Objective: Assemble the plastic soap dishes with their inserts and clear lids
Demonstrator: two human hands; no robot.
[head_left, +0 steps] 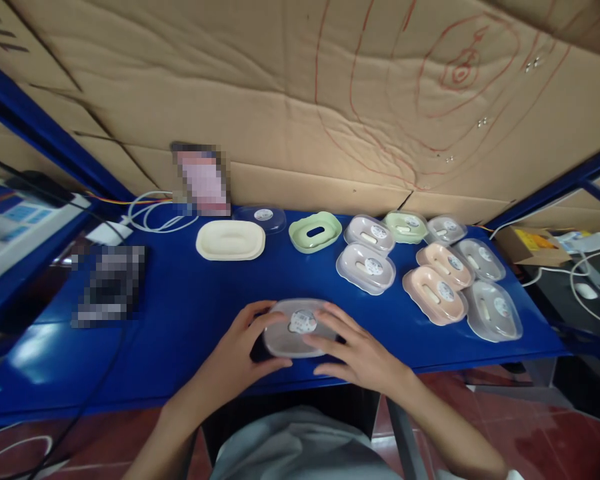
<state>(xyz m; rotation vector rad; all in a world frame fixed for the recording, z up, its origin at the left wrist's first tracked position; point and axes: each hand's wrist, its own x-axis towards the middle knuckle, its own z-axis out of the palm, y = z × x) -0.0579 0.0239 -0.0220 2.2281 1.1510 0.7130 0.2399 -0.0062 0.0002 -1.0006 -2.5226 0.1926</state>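
- Blue table [180, 313]: nine closed soap boxes [433, 273] grouped at right.
- Cream tray [230, 240], green insert [315, 232] and clear lid [263, 217] lie apart at the back, unassembled.
- Clear box [297, 327] at near edge, lid on.
- Left hand [237, 357] and right hand [357, 353] both grip it by its ends.

Glossy blue table [180, 313]; translucent plastic lid [300, 328]; creased cardboard wall [260, 87].

Dim, soft light; glare on table [25, 353]; edges warped.
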